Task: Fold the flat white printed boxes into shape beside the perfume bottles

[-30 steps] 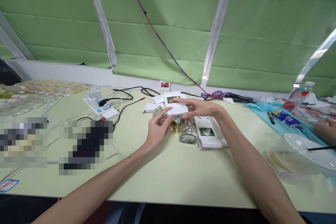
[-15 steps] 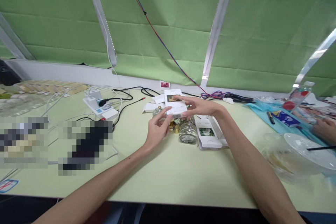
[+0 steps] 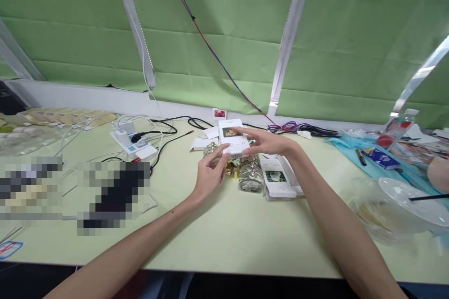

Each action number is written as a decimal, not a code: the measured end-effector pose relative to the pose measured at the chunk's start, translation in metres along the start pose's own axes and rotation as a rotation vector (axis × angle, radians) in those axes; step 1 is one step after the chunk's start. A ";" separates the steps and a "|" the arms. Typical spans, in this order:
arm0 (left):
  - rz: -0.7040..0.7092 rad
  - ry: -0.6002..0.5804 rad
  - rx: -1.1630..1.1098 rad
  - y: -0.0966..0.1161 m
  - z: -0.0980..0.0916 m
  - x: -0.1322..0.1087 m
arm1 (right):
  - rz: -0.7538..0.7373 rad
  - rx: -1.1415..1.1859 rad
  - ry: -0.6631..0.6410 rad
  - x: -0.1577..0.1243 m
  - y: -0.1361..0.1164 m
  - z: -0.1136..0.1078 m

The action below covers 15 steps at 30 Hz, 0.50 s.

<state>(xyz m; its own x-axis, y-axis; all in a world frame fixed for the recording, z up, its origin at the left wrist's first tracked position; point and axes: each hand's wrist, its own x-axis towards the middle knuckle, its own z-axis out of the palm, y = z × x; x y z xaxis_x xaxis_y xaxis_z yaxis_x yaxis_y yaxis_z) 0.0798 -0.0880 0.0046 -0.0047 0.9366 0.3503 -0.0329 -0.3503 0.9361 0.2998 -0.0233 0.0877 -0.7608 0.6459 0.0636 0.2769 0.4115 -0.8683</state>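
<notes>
A white box (image 3: 232, 124) with a flower picture and a barcode on its near end is held tilted above the table. My left hand (image 3: 209, 171) grips its lower left side, thumb and fingers at the near end. On the right side, my right hand (image 3: 266, 141) holds it too, with fingers across the front. Below and behind the box are glass bottles, one of them a clear ribbed bottle (image 3: 251, 176), and gold caps (image 3: 233, 169). Right of the bottles lies another white box (image 3: 278, 178) with a white flower picture, its flaps open.
At left sit a power strip (image 3: 130, 142) with plugs and tangled cables. On the right are a lidded plastic cup (image 3: 407, 201) with a black straw, a blue packet (image 3: 380, 158), a black marker (image 3: 361, 157), and a bottle (image 3: 403, 124). Part of another person shows at the right edge.
The other person's hand at the right edge has shifted and is now blurred. My hands and the held box look almost unchanged.
</notes>
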 end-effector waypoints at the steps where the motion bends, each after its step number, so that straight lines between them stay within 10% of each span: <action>1: -0.001 0.001 -0.002 0.001 0.000 0.000 | -0.008 0.012 0.000 0.000 0.001 0.000; 15: 0.010 0.003 0.004 0.001 0.000 -0.001 | 0.005 0.021 0.031 -0.001 0.002 0.001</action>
<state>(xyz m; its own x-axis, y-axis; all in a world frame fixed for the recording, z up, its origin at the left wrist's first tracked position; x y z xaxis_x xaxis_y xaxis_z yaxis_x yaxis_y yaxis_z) 0.0798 -0.0891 0.0052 -0.0084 0.9330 0.3599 -0.0288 -0.3600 0.9325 0.3002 -0.0239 0.0853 -0.7409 0.6675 0.0745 0.2676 0.3951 -0.8788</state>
